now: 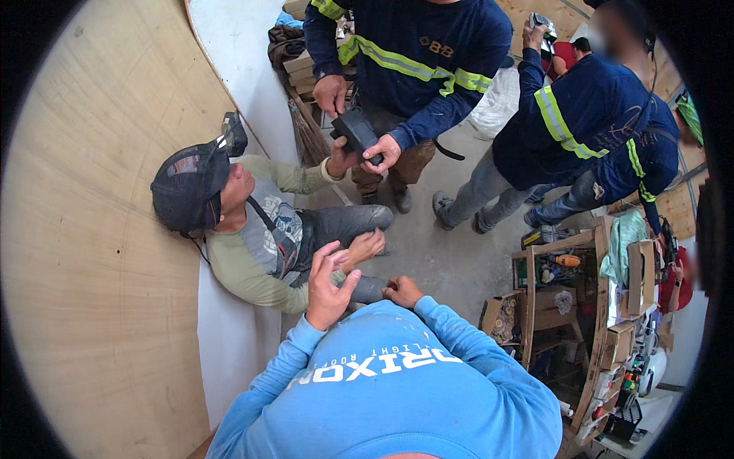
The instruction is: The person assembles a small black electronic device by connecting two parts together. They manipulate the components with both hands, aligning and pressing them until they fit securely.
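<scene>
My left hand [329,294] is raised in front of my chest, its fingers spread and bent, holding nothing. Low by my lap, my right hand [403,292] has curled fingers; the inside of its grip is hidden. Just beyond my left hand is the hand [365,246] of a seated person in a green and grey shirt [279,222]. That person's other hand reaches up to a black boxy device [356,131]. A standing person in a navy shirt with reflective bands [428,46] holds the same device with both hands.
Plywood panels [107,229] stand on the left. A broom [307,138] leans behind the seated person. Another navy-shirted person [573,115] holds up a device at the right. A cluttered wooden shelf [527,306] with boxes and tools stands at the right, on a concrete floor [466,249].
</scene>
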`<state>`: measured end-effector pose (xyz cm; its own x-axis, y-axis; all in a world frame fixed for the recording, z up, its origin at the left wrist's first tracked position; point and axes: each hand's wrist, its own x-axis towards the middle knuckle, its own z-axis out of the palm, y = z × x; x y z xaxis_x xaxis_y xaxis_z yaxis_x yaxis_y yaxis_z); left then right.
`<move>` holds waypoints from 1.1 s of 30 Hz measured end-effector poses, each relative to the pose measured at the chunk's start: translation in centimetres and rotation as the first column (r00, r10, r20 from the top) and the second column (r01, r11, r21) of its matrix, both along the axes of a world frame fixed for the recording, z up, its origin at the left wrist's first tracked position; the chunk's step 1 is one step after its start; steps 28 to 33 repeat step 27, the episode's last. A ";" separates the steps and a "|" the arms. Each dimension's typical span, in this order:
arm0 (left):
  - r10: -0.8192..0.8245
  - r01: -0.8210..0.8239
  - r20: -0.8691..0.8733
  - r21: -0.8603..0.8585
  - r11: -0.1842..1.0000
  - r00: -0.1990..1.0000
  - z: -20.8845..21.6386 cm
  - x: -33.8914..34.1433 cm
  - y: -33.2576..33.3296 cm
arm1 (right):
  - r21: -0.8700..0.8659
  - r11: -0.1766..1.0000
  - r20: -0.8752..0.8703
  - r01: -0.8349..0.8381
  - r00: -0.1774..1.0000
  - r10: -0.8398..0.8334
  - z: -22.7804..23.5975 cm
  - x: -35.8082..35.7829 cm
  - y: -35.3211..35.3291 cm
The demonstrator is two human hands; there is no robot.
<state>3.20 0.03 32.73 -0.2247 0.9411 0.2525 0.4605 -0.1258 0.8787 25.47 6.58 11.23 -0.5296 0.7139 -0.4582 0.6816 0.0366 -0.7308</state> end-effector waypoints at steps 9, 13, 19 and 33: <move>-0.046 0.045 0.099 0.010 0.999 0.994 0.4 0.9 1.7 | 0.055 0.998 0.003 -0.012 1.000 0.012 0.6 0.9 0.8; -0.047 0.046 0.052 0.005 0.999 0.998 0.3 0.8 2.1 | -0.041 0.999 -0.001 0.003 1.000 -0.003 1.3 1.1 1.4; -0.034 0.033 0.041 0.016 0.999 0.999 -0.3 0.6 2.2 | -0.050 0.999 0.024 -0.022 0.999 0.023 2.8 0.2 1.9; -0.023 0.023 0.077 0.001 1.000 0.997 -0.3 0.2 2.1 | -0.030 0.999 0.036 -0.035 0.999 0.036 1.7 -0.3 2.6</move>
